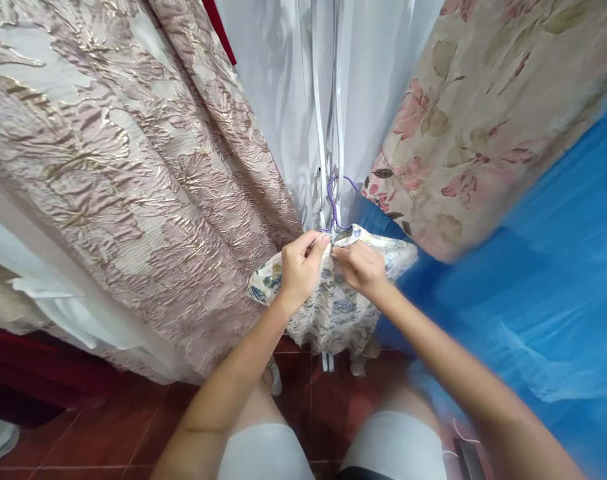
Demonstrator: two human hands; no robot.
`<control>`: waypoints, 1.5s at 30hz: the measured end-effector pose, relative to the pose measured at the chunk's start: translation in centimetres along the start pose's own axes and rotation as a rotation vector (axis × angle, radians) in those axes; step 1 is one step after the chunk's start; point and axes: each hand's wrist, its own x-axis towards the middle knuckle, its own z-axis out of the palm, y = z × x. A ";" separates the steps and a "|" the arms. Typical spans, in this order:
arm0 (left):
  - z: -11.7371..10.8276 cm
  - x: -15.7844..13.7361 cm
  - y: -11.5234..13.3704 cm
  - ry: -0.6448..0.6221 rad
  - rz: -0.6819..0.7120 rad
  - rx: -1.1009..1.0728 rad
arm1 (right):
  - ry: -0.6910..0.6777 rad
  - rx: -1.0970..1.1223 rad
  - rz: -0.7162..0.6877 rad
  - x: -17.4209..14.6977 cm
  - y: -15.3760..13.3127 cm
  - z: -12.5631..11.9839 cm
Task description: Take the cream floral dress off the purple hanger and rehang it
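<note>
A small patterned garment (343,313), white with blue and yellow print, hangs on a purple hanger (332,200) in front of me. My left hand (303,263) pinches the garment's neckline just below the hanger. Close beside it, my right hand (359,265) has its fingers closed on the other side of the same neckline. The fingertips nearly meet at the front opening. Whatever small fastening may lie between them is too small to make out. Both short sleeves spread out to the sides.
A pink and gold textured dress (173,173) hangs at the left, and a floral cloth (463,133) at the right. Blue tulle (543,280) fills the right side. White fabric with long straps (273,87) hangs behind. Red floor tiles (118,433) show below.
</note>
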 end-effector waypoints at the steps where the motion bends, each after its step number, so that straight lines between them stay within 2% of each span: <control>1: -0.1 0.2 -0.1 0.014 0.008 0.011 | -0.006 0.010 0.007 0.2 0.3 0.1; 5: -0.9 1.1 -0.4 0.063 0.041 0.040 | -0.025 0.024 -0.013 1.1 1.0 0.5; 8: -1.7 1.7 -0.8 0.054 0.042 0.066 | -0.070 0.006 -0.065 1.4 0.5 1.1; 12: -2.1 1.4 -1.5 0.061 0.063 0.106 | -0.068 -0.022 -0.099 0.7 -0.3 1.8; 15: -1.7 0.8 -1.7 0.052 0.136 0.148 | -0.088 -0.038 -0.112 -0.1 -0.4 1.8; 21: -0.9 0.3 -1.4 0.057 0.309 0.311 | -0.025 -0.043 0.032 -1.2 -0.4 1.4; 23: -0.8 0.5 -1.1 0.084 0.336 0.339 | -0.063 -0.070 0.048 -2.1 -0.7 1.8; 25: -1.1 0.8 -0.8 0.166 0.315 0.312 | -0.144 -0.078 0.012 -3.6 -1.2 2.5; 28: -3.0 1.6 -0.8 0.311 0.227 0.203 | -0.237 -0.055 -0.052 -6.8 -2.4 3.3; 32: -8.4 1.8 -3.1 0.409 0.044 0.058 | -0.296 0.013 0.004 -10.7 -4.5 2.3; 34: -11.2 1.0 -5.2 0.470 -0.137 -0.130 | -0.310 0.048 0.086 -11.8 -5.2 1.5; 37: -13.5 -1.3 -8.0 0.631 -0.541 -0.517 | -0.355 0.128 0.182 -12.0 -6.1 1.1; 39: -13.4 -3.3 -9.1 0.699 -0.801 -0.700 | -0.405 0.217 0.236 -11.5 -6.8 1.5; 41: -12.2 -5.4 -9.4 0.739 -0.969 -0.801 | -0.421 0.321 0.335 -10.5 -7.7 2.1; 43: -10.3 -7.6 -9.0 0.753 -1.009 -0.858 | -0.389 0.430 0.489 -9.1 -8.7 2.8; 45: -8.4 -9.5 -8.3 0.681 -0.937 -0.862 | -0.324 0.553 0.658 -7.2 -9.4 3.3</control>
